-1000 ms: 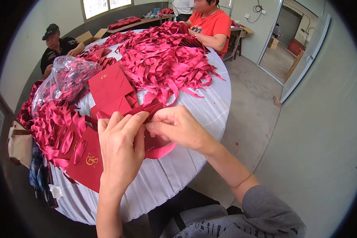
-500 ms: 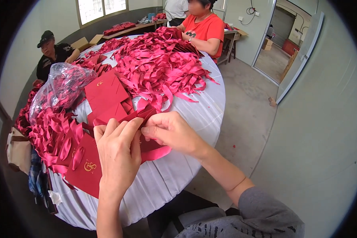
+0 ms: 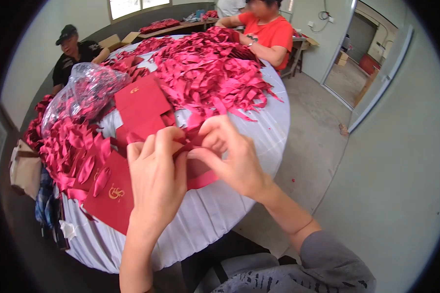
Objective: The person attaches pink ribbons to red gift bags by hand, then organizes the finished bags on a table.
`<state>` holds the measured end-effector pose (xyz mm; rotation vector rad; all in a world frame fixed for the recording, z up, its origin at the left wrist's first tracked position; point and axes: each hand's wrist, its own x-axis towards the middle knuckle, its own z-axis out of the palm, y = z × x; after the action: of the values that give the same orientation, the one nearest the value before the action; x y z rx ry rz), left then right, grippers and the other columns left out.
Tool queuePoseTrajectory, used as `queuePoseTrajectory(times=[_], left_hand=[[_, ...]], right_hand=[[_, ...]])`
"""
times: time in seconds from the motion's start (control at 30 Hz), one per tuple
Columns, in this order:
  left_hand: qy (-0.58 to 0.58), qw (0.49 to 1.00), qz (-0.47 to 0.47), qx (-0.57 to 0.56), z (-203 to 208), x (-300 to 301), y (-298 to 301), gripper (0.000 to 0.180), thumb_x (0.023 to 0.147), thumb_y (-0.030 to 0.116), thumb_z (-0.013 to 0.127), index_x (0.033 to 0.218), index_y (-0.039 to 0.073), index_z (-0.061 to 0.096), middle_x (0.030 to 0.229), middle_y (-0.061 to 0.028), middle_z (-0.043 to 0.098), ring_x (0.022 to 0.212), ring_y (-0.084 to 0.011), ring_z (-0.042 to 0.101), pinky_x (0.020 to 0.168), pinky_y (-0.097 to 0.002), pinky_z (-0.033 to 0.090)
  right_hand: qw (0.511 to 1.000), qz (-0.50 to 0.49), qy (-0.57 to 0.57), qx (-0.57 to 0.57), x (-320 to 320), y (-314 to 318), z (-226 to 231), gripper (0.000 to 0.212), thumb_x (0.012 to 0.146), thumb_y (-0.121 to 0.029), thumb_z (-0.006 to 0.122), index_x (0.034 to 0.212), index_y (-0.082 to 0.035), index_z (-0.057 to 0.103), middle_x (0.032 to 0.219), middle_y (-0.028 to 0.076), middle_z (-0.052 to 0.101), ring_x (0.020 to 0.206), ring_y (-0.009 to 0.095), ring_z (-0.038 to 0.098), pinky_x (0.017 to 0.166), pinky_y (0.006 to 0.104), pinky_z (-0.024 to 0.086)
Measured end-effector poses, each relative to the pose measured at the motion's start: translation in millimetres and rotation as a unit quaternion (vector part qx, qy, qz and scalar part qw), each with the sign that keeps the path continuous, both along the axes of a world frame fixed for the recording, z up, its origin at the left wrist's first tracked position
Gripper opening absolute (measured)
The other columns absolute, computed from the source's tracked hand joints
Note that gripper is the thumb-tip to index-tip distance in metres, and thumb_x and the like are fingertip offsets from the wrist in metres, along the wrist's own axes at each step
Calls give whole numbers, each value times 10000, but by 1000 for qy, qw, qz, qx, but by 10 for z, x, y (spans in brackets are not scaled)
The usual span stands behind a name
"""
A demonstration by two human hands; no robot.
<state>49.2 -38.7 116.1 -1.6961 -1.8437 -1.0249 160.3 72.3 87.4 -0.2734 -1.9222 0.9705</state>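
At the centre of the frame, the left hand (image 3: pixel 156 166) seemed to pinch the upper edge of a dark red paper bag (image 3: pixel 196 167), fingers pressed together; the right hand (image 3: pixel 238 161) curled, thumb and forefinger apparently closed on a glossy crimson satin ribbon (image 3: pixel 203 180), though their exact contact was hidden. Bag and ribbon were between the 2 hands, above a round, white-clothed table (image 3: pixel 195 224). The ribbon looked light, soft and slippery, best pinched near the bag; the paper, stiffish but easily creased, suited gentle rim holds.
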Motion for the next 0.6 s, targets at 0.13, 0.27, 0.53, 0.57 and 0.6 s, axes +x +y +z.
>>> queuePoseTrajectory(times=[0.13, 0.27, 0.53, 0.57, 0.6], left_hand=[[-33, 999, -13, -17, -47, 31, 32, 229, 739, -19, 669, 940, 25, 569, 981, -53, 629, 841, -222, 594, 753, -337, 363], [-33, 999, -7, -2, -83, 18, 16, 252, 744, -13, 667, 967, 29, 558, 951, -43, 638, 820, -219, 601, 727, -338, 364], [11, 1000, 8, -3, -133, -11, 24, 252, 759, 17, 678, 973, 22, 545, 947, -40, 628, 809, -218, 588, 682, -353, 364], [13, 1000, 11, -6, -139, -21, 11, 255, 759, 16, 678, 975, 23, 544, 945, -40, 629, 807, -219, 588, 679, -354, 363], [14, 1000, 6, -3, -118, -5, 20, 259, 753, 13, 684, 966, 18, 536, 951, -47, 623, 804, -223, 587, 678, -355, 360]], right_hand=[[978, -30, -44, 202, 55, 193, 80, 289, 718, -87, 746, 969, -61, 607, 860, 84, 490, 806, 249, 532, 717, 354, 437], [968, 28, -110, 223, 39, 275, 315, 263, 691, -97, 748, 908, -57, 603, 895, 90, 469, 898, 255, 497, 795, 376, 406], [932, 138, -229, 245, -17, 433, 512, 175, 752, -144, 708, 876, -36, 650, 882, 107, 476, 878, 262, 505, 793, 349, 426], [922, 164, -251, 244, -37, 431, 572, 165, 755, -73, 708, 899, -10, 660, 896, 70, 472, 881, 200, 495, 772, 304, 416], [914, 205, -272, 219, -36, 489, 648, 147, 771, -84, 699, 893, -11, 664, 897, 67, 474, 885, 191, 494, 772, 297, 414]])
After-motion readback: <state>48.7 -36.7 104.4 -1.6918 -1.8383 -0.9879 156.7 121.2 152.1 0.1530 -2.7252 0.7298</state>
